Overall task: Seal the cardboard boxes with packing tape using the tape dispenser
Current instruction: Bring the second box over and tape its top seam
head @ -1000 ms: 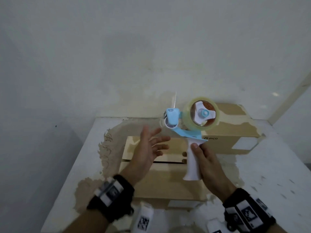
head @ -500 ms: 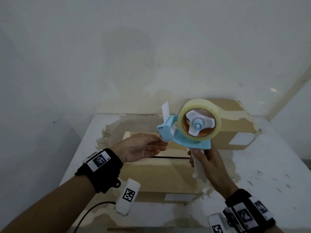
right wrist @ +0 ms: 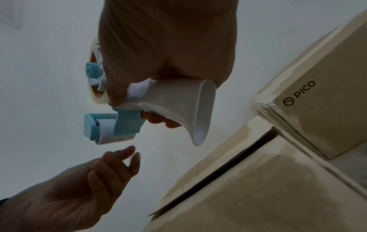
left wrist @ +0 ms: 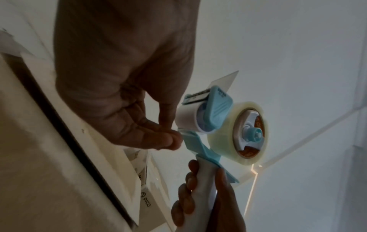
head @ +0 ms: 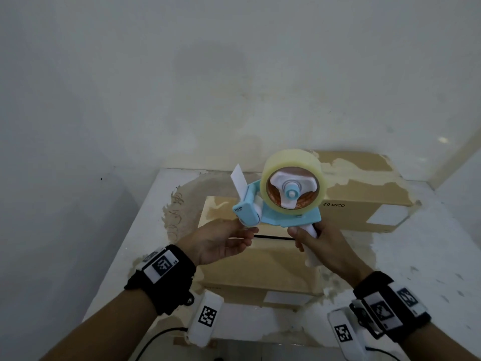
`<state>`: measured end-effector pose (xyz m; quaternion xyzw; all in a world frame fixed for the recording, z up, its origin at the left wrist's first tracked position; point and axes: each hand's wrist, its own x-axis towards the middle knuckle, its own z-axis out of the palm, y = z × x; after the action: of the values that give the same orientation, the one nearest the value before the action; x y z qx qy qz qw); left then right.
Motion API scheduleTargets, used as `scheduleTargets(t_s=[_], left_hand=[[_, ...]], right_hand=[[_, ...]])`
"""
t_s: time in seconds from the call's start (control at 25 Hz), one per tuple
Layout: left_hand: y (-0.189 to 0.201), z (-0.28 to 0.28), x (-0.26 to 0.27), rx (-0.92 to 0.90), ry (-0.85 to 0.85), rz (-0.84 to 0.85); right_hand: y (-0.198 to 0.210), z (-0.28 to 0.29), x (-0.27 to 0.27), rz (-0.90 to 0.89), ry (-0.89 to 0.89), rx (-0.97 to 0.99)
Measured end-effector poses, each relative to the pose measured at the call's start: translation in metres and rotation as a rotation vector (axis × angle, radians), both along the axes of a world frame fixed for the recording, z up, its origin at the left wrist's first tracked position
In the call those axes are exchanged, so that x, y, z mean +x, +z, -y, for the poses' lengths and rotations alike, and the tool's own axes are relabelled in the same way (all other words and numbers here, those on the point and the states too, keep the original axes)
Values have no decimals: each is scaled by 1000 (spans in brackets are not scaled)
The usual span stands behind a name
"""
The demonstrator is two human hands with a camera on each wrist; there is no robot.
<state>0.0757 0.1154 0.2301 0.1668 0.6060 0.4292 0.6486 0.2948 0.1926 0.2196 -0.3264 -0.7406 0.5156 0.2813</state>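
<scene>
I hold the blue-and-white plastic tape dispenser point(head: 281, 204) above the near brown cardboard box point(head: 260, 269) on the bench point(head: 416, 269), my right hand point(head: 322, 246) wrapped round its white handle. My left hand point(head: 221, 241) pinches the clear tape end below the roller. I should draw the tape out straight and anchor it on the box's far side, centred over the open flap seam point(head: 273, 237).

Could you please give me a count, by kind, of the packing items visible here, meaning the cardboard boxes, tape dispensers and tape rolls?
Cardboard boxes: 2, the near box with its flap seam open and the far box marked PICO.
Tape dispensers: 1, the tape dispenser.
Tape rolls: 1, the tape roll mounted on it.
Total: 4.
</scene>
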Motion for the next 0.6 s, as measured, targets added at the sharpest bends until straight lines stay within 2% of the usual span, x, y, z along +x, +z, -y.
scheduleTargets(t_s=[0.08,0.2,0.36,0.52,0.6], left_hand=[[-2,4,-1,-1,-9,-28],[-3,8,-10,47,80,-54],[-6,15,-16,60,145,79],[-8,21,-17,-42,-41,271],[-10,19,-15,0,8,304]], right_hand=[[7,-2,1,29,22,19],[16,-6,0,72,57,64],[20,-6,-8,90,84,63],[22,-7,-13,113,104,44],[24,-9,-11,116,122,29]])
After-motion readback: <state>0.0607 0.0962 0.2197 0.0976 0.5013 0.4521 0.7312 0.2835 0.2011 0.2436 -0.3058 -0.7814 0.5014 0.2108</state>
